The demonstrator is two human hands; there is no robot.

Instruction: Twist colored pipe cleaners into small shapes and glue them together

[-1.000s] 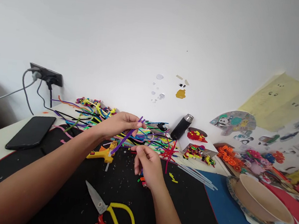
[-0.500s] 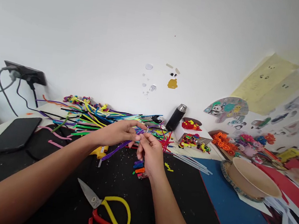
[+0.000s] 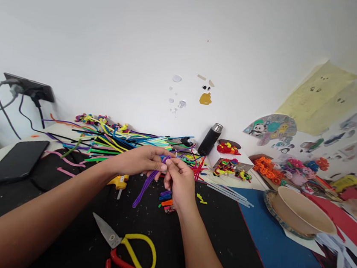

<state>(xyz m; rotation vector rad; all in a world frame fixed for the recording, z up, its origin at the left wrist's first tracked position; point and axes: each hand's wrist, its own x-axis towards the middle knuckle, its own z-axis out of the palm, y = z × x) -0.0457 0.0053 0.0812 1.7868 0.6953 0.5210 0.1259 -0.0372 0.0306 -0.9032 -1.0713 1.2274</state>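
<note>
Purple pipe cleaners, bunched lengthwise, hang down and to the left from between my two hands above the black mat. My left hand pinches them near their upper end with thumb and fingers. Close against it, my right hand has its thumb and fingertips closed on the same upper end. Just below my right hand lie small blue, orange and purple pieces. Scissors with one yellow and one red handle lie on the mat nearer to me.
Behind my hands is a pile of colourful pipe cleaners. A yellow glue gun lies left of them, a phone farther left. A black bottle stands at the back; a beige bowl sits right.
The free end of the purple bunch has swung down and toward me, now hanging more steeply. My hands have stayed in nearly the same place.
</note>
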